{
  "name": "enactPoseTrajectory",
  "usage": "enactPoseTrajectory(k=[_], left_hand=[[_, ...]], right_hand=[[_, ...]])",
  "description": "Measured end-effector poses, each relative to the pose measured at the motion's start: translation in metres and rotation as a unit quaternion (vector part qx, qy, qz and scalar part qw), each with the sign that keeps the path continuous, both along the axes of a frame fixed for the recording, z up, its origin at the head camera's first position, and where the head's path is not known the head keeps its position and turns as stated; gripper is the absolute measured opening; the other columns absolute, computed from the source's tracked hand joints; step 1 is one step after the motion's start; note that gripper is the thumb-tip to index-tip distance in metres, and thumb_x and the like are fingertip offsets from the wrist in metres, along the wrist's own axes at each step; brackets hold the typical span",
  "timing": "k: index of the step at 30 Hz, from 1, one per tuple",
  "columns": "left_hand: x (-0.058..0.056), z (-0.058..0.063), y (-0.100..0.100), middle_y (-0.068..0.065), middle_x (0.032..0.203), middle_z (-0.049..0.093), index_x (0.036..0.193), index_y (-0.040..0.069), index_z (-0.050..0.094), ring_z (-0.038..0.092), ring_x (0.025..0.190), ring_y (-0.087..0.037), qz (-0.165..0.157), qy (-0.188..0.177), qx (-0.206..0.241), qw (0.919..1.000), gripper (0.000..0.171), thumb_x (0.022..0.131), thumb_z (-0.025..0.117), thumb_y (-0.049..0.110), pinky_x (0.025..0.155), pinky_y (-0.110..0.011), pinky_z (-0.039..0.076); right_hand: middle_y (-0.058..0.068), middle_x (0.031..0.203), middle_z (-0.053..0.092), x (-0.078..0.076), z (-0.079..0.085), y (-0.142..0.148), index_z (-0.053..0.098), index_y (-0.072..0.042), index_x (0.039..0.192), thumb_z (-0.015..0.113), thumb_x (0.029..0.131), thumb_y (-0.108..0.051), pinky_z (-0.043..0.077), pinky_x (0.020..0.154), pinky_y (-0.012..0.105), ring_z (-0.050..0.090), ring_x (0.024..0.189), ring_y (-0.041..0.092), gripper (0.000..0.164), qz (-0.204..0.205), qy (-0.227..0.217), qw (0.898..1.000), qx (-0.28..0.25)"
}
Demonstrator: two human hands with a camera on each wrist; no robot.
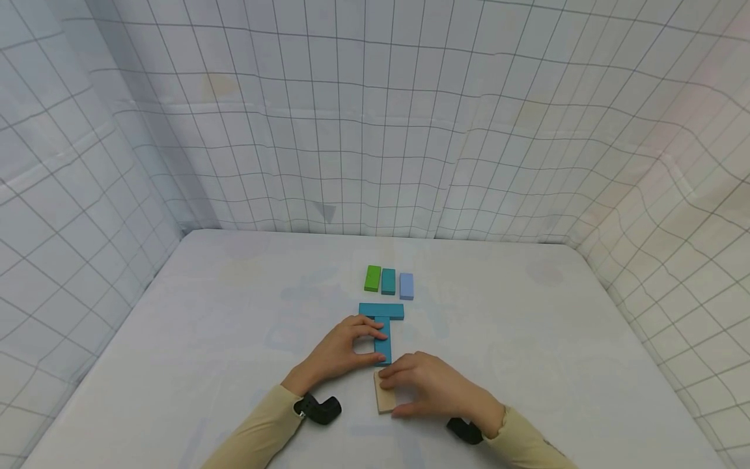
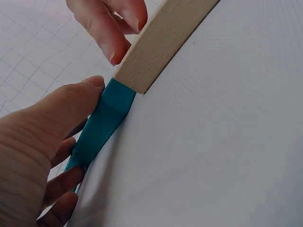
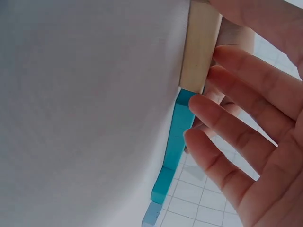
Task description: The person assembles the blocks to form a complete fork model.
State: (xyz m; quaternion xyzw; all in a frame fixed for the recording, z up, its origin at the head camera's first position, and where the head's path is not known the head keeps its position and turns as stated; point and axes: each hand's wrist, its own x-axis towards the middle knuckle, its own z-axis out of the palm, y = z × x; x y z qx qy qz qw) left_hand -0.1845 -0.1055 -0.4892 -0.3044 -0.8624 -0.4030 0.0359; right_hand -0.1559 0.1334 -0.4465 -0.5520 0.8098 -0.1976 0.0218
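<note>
On table (image 1: 498, 306), right fingers (image 1: 404, 378) hold wooden block (image 1: 385, 400).

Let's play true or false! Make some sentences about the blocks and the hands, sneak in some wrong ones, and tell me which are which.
1. The right hand touches the pale wooden block. True.
2. The left hand is touching the green block. False: the left hand touches a long blue block.
3. That block and the crosswise blue block make a T shape. True.
4. The wooden block is farther from the person than the green one. False: the green block is farther away.
5. The teal block lies between the green block and the light blue block. True.
</note>
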Motion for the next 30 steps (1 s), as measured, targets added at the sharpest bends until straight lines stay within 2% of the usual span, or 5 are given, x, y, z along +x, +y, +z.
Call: enactPoseTrajectory(k=[9,22,30], left_hand=[[-0.0005,0.0000,0.0006,0.008,0.125,0.056,0.109,0.025,0.071,0.046,0.117,-0.010,0.004,-0.004,-0.005,1.0000,0.035,0.080,0.075,0.043,0.098,-0.035,0.039],[-0.0002,-0.0001,0.0000,0.009,0.124,0.056,0.109,0.025,0.070,0.046,0.117,-0.010,0.005,-0.002,-0.005,1.0000,0.035,0.080,0.074,0.044,0.098,-0.035,0.039],[-0.0003,-0.0001,0.0004,0.008,0.124,0.057,0.109,0.025,0.070,0.046,0.116,-0.010,0.001,0.003,0.000,1.0000,0.035,0.080,0.074,0.044,0.098,-0.035,0.039]], right_hand=[[-0.003,0.119,0.063,0.0041,-0.0017,0.0024,0.072,-0.013,0.110,0.077,0.080,-0.037,0.045,0.089,0.027,0.055,0.111,0.008,0.038,-0.009,0.027,1.000,-0.009],[0.000,0.119,0.064,0.0091,-0.0013,0.0000,0.072,-0.012,0.109,0.077,0.080,-0.035,0.047,0.086,0.028,0.058,0.108,0.010,0.038,-0.041,0.058,0.997,0.007],[0.000,0.116,0.065,0.0080,-0.0020,0.0024,0.072,-0.012,0.108,0.078,0.079,-0.036,0.048,0.086,0.029,0.058,0.106,0.010,0.038,-0.044,0.061,0.997,-0.005]])
